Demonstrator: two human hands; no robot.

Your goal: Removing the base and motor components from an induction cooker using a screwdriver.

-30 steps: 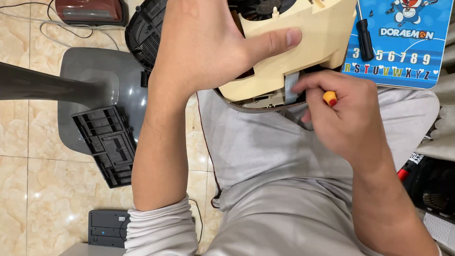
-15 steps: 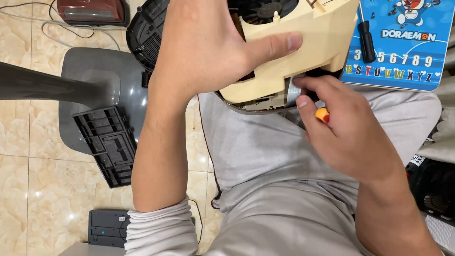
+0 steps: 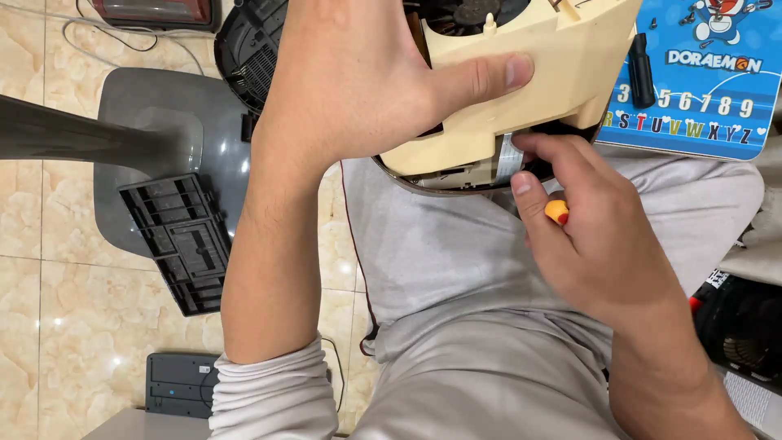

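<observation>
My left hand (image 3: 366,90) grips a cream plastic appliance housing (image 3: 570,57) resting on my lap, thumb pressed along its side. My right hand (image 3: 595,236) is closed around a small tool with an orange and red handle end (image 3: 557,212), and its fingertips touch a silvery part (image 3: 509,156) at the housing's lower edge. The tool's tip is hidden under the housing. Dark inner parts (image 3: 472,12) show at the top of the housing.
A blue printed board (image 3: 692,90) lies at the right with a black screwdriver handle (image 3: 641,69) on it. On the tiled floor to the left are a grey stand base (image 3: 155,122), a black plastic panel (image 3: 183,244), a black grille (image 3: 252,49) and a dark box (image 3: 179,383).
My right hand has shifted slightly up and left toward the housing's lower edge, fingertips now on the silvery part. The left hand keeps its grip.
</observation>
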